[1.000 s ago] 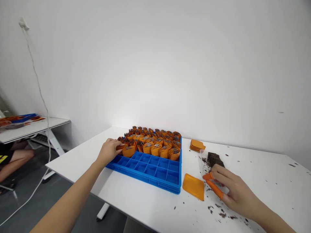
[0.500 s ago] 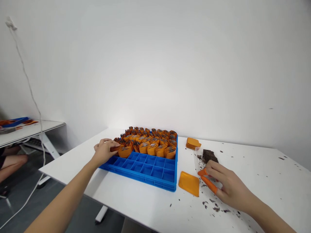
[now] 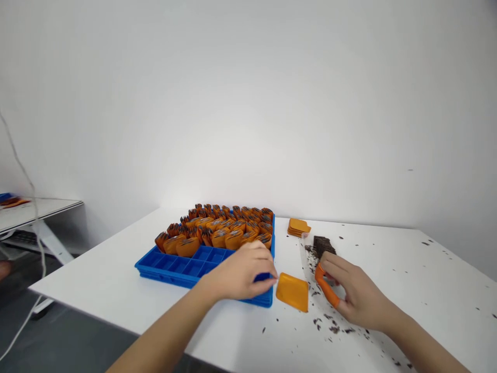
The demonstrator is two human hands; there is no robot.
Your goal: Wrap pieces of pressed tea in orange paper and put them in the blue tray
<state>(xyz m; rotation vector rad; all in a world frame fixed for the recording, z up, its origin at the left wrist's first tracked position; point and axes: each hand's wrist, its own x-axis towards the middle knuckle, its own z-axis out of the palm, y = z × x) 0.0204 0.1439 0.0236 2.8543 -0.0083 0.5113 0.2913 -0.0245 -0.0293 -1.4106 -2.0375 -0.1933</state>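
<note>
My left hand hovers over the near right corner of a blue compartment tray. Its bent fingers hold nothing, and the fingertips almost touch a flat orange sheet lying on the white table. The tray's far rows are full of folded orange packets; its near rows are empty. My right hand rests on the table right of the sheet. Orange finger cots cover its thumb and forefinger, which are pinched together just in front of a dark brown stack. What they pinch is hidden.
A small pile of orange sheets lies behind the dark stack. Dark crumbs are scattered over the table's right side. A second white table stands at the far left, with a white cable hanging in front of it.
My left hand has left the packets at the tray's far left and crossed to its near right corner, beside the orange sheet. My right hand has hardly moved. The view has turned right.
</note>
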